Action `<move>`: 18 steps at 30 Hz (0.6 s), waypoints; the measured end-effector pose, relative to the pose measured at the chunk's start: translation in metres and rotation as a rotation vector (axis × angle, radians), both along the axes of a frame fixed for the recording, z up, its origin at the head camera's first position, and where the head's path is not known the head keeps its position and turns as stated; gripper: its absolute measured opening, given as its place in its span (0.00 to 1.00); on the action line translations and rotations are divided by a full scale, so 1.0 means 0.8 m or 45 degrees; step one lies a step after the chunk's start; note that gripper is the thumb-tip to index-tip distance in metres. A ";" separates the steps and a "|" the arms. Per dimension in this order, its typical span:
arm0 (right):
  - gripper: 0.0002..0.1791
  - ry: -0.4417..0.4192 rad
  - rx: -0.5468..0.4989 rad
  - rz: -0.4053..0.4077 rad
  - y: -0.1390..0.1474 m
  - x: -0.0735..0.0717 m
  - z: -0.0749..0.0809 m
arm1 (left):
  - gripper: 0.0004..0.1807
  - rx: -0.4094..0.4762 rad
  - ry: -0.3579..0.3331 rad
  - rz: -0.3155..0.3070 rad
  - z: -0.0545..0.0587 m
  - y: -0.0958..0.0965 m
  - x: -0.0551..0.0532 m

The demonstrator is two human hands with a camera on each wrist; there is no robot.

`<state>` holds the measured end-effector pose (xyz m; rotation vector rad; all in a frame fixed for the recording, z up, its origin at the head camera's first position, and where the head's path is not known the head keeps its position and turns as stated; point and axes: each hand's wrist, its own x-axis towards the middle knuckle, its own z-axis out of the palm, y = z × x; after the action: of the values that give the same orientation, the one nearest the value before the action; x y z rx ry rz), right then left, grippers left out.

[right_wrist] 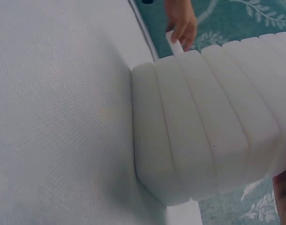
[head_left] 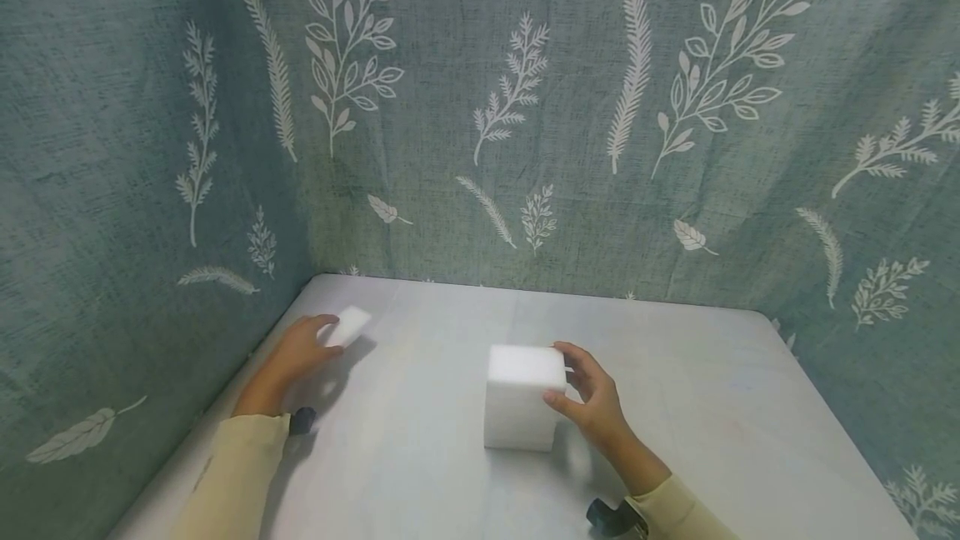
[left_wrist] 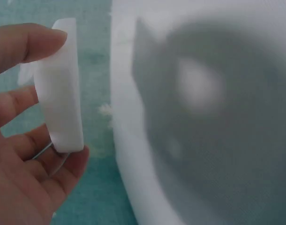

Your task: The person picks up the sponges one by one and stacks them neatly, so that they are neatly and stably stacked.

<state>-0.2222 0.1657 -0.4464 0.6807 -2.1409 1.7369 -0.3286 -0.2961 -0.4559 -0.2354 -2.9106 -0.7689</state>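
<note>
A thin white block [head_left: 351,325] that looks like a sponge is held by my left hand [head_left: 300,347] above the table's far left part. In the left wrist view, the thumb [left_wrist: 49,40] presses one end of this sponge and a fingertip supports the other. Several similar white sponges form an upright stack [head_left: 521,411] on the table, their seams plain in the right wrist view. From the right side my right hand [head_left: 596,402] grips the upper part of the stack, thumb on the near face and fingers behind, partly hidden by the top.
A white table [head_left: 697,407] lies under both hands. Green curtains [head_left: 450,107] with a white leaf print hang along its back and sides. Dark wrist cameras sit at both sleeves, the left one [head_left: 302,421] close over the tabletop.
</note>
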 end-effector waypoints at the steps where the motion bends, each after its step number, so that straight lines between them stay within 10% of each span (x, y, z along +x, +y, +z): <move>1: 0.34 -0.002 -0.002 0.000 0.000 0.000 0.000 | 0.31 0.005 0.004 -0.014 0.002 0.003 0.000; 18: 0.35 0.002 -0.038 -0.002 0.008 -0.021 -0.035 | 0.28 -0.010 0.115 -0.195 0.030 0.042 0.008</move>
<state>-0.2390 0.1717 -0.4740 0.6727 -2.1096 1.7630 -0.3223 -0.2622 -0.4318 -0.4859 -2.8363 -0.7473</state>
